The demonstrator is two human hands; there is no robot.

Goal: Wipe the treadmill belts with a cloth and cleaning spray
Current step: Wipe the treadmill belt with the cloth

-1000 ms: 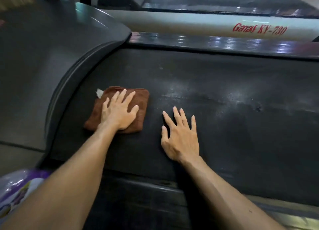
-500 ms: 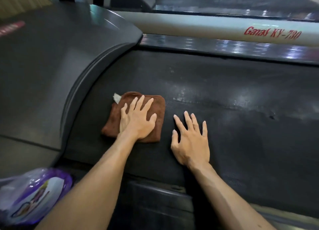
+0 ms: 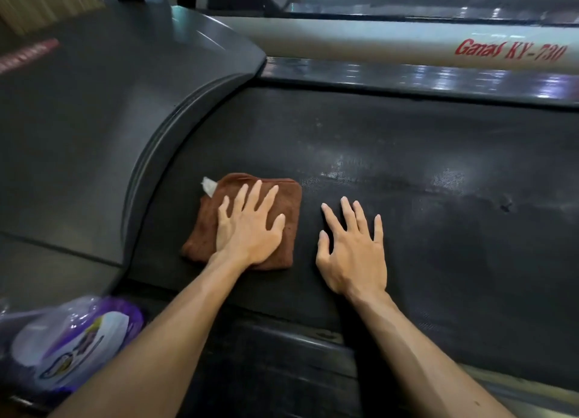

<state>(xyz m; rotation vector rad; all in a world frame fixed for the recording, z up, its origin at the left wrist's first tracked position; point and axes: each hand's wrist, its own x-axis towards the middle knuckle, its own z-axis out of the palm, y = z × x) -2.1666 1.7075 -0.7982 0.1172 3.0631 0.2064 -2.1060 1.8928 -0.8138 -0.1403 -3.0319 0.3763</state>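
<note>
A folded brown cloth (image 3: 282,195) with a small white tag lies flat on the black treadmill belt (image 3: 407,154), near the belt's left end. My left hand (image 3: 250,229) presses down on the cloth with straight, spread fingers. My right hand (image 3: 354,248) rests flat on the bare belt just right of the cloth, fingers spread. Wet, shiny streaks show on the belt to the right of both hands. No spray bottle is plainly visible.
The grey motor cover (image 3: 109,119) curves around the belt's left end. A glossy side rail (image 3: 407,75) and a white frame bar (image 3: 344,41) with red lettering run along the far side. A purple and white plastic package (image 3: 72,342) lies at the lower left.
My left hand has slid the cloth a little to the right along the belt, closer to my right hand. The right hand has stayed flat on the belt.
</note>
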